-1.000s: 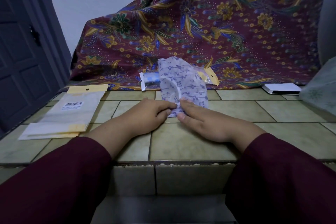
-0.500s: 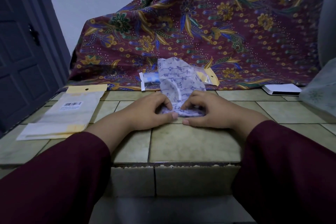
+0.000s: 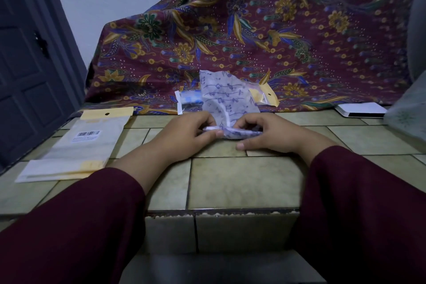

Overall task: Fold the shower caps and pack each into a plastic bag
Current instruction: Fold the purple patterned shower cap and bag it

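A white shower cap (image 3: 227, 99) printed with purple music notes lies on the tiled ledge (image 3: 244, 182) in the middle. Its far part stands up; its near edge is rolled into a thick fold. My left hand (image 3: 184, 136) pinches the left end of that roll with curled fingers. My right hand (image 3: 267, 134) grips the right end, thumb stretched along the tile. Behind the cap lies a packed plastic bag (image 3: 187, 100) with a blue cap inside and a yellow header (image 3: 266, 95).
A stack of empty plastic bags (image 3: 76, 150) with yellow headers and a barcode label lies at the left. A patterned maroon cloth (image 3: 253, 30) drapes behind. A white flat box (image 3: 360, 109) and a pale bag (image 3: 410, 117) sit at the right. A dark door (image 3: 25, 64) stands left.
Both hands went from lying flat on the cap's near edge to curling round it. The near edge has been rolled up away from me into a thicker fold.
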